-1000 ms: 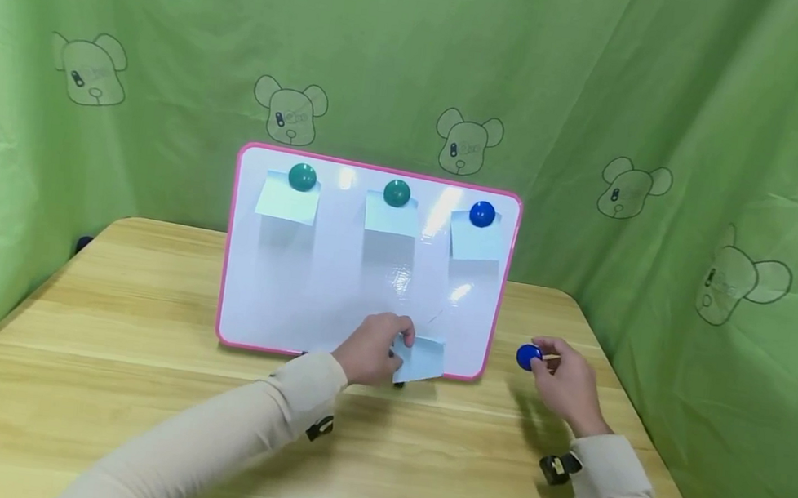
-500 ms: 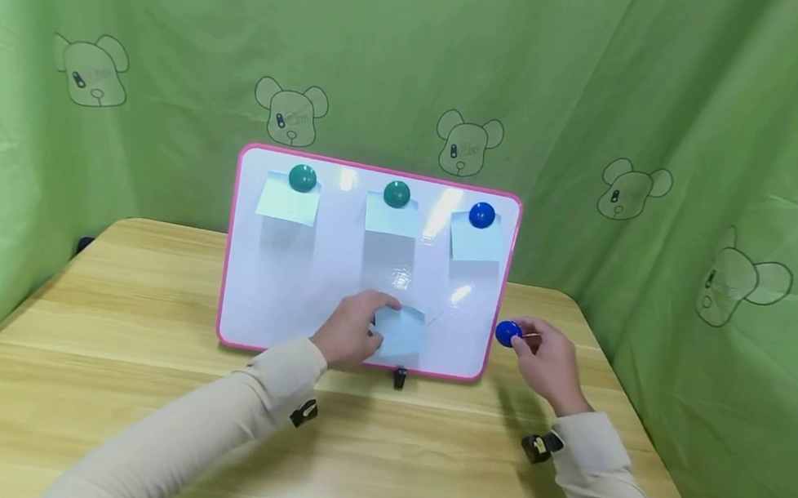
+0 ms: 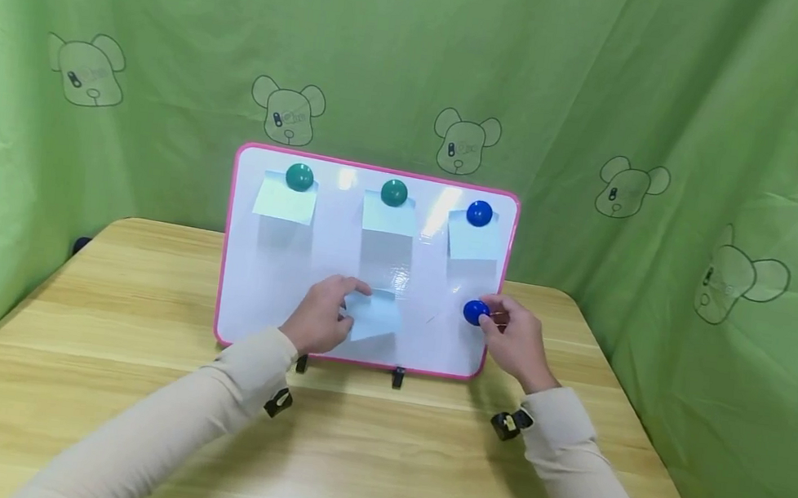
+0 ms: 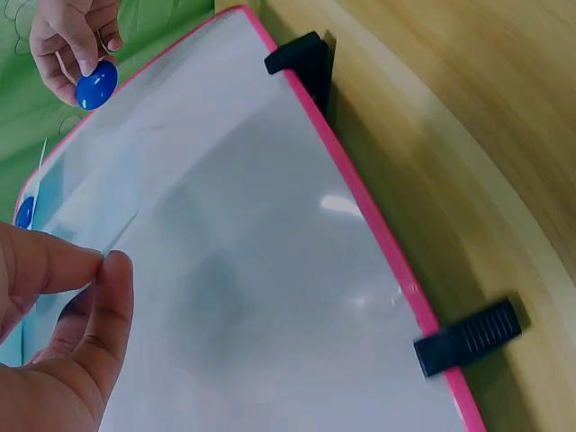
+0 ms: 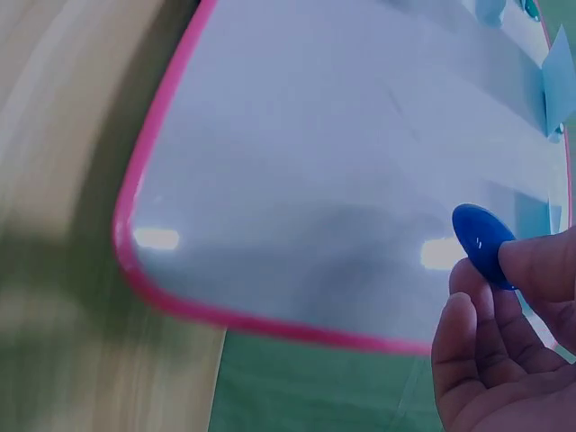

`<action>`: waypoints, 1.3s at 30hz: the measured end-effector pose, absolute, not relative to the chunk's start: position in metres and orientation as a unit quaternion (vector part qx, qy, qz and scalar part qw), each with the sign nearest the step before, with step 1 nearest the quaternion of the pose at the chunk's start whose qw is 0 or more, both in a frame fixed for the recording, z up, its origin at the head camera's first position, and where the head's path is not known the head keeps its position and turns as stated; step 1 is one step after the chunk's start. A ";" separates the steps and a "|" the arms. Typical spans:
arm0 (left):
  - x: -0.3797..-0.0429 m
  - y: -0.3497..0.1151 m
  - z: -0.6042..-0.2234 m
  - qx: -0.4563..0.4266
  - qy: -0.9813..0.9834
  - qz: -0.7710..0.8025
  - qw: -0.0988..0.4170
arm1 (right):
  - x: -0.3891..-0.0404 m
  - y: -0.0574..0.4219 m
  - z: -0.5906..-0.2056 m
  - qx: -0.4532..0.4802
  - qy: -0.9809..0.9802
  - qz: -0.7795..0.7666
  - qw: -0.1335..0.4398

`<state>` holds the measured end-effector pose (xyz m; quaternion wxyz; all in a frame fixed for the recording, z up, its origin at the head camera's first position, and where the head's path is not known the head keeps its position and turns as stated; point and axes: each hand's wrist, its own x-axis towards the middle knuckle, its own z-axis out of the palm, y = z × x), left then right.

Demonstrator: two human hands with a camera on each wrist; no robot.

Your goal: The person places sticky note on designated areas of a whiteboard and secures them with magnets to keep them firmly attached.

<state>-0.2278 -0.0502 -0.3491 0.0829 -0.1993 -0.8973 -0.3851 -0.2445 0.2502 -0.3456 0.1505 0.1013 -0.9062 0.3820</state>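
Observation:
A pink-framed whiteboard [image 3: 432, 343] stands upright on the table. My left hand [image 3: 321, 314] pinches a light blue sticky note [image 3: 378, 316] by its left side, in front of the board's lower middle. Between thumb and fingers of my right hand [image 3: 515, 344] is a round blue magnet [image 3: 475, 313], held before the board's right edge. In the right wrist view that magnet [image 5: 483, 245] looks apart from the board surface. Along the top hang three more notes: the left note [image 3: 284, 205] and middle note [image 3: 389, 219] under green magnets, the right note [image 3: 472, 245] under a blue magnet [image 3: 479, 213].
Black clip feet [image 3: 397, 378] hold the board's lower edge on the wooden table [image 3: 373, 476]. Green curtains [image 3: 394, 35] with bear-head drawings surround the table at the back and sides.
My left hand has carried the sticky note left and upward across the lower board. My right hand has brought the blue magnet left and up, from beside the board to in front of its right edge.

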 end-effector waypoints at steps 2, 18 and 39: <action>-0.228 -0.055 -0.348 -0.190 -0.897 -0.391 0.083 | -0.247 0.244 -0.344 0.102 -0.905 0.386 0.147; -0.227 -0.090 -0.347 -0.138 -0.898 -0.411 0.080 | -0.257 0.189 -0.338 0.121 -0.887 0.425 0.133; -0.228 -0.130 -0.346 -0.099 -0.901 -0.413 0.081 | -0.263 0.129 -0.339 0.159 -0.869 0.459 0.095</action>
